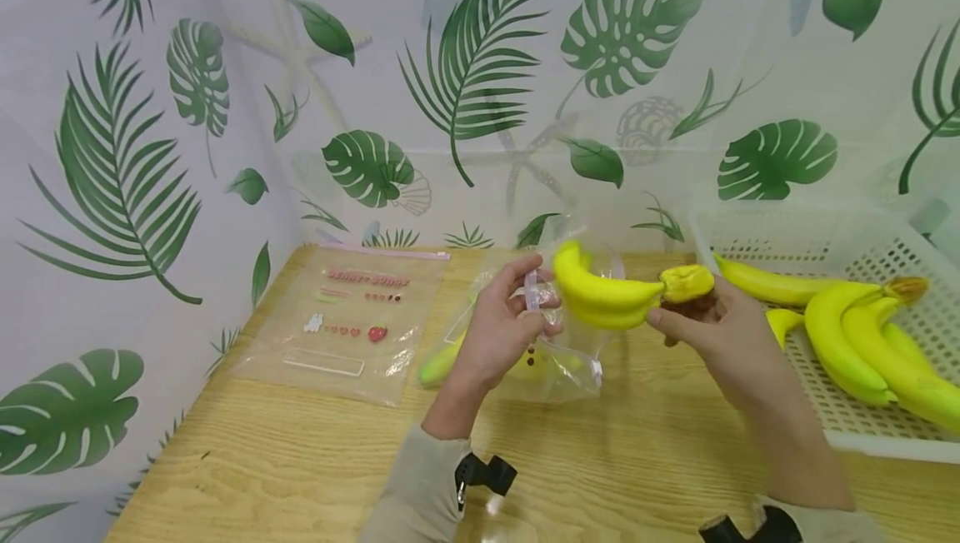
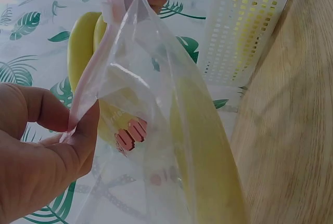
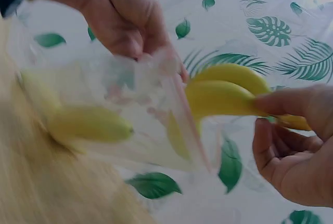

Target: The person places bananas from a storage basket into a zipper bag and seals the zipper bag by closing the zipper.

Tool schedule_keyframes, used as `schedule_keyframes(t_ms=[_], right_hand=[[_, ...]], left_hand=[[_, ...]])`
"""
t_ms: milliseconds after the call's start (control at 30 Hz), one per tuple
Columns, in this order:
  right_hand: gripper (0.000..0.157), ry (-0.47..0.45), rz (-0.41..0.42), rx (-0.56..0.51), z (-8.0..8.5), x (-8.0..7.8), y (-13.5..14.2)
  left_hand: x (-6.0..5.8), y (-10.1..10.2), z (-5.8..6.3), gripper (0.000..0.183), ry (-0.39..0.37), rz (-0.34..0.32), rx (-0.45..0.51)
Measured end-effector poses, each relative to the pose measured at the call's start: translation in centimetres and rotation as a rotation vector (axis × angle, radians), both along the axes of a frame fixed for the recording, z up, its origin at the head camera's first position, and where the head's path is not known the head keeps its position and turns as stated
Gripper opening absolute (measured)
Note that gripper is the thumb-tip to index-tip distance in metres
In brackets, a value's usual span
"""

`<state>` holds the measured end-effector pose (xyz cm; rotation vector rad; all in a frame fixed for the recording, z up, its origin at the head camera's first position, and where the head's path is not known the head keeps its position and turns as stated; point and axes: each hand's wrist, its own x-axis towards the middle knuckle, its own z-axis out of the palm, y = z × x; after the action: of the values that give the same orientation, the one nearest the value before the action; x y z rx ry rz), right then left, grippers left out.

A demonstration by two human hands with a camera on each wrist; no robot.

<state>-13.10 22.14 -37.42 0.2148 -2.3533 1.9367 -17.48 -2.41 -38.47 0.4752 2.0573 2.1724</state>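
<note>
In the head view my right hand [image 1: 720, 335] grips a small bunch of yellow bananas [image 1: 607, 293] by its stem end. My left hand [image 1: 498, 322] pinches the pink zip edge of a clear zip bag [image 1: 555, 376], as the left wrist view shows too. The bunch is at the bag's opening, and its far tips overlap the bag in the right wrist view. Other bananas [image 3: 91, 123] show through the plastic inside the bag. Pink printed lettering [image 2: 131, 134] marks the bag's side.
A second clear zip bag [image 1: 341, 322] with pink print lies flat on the wooden table [image 1: 300, 443], left of my hands. To the right stands a white perforated basket [image 1: 862, 443] with several bananas [image 1: 847, 343]. A leaf-patterned sheet [image 1: 480, 93] hangs behind the table.
</note>
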Motion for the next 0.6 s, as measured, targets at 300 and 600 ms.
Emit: schedule_keyframes(t_ms=[300,600], right_hand=[[0.020,-0.148,0.090,-0.340,-2.1,-1.4,-1.7],[0.026,-0.189,0.316,-0.425,-2.9,-1.9,-2.0]], left_hand=[[-0.1,-0.2,-0.1,0.070,-0.004,0.008,-0.003],[-0.1,0.0,-0.1,0.071,-0.001,-0.036,0.059]])
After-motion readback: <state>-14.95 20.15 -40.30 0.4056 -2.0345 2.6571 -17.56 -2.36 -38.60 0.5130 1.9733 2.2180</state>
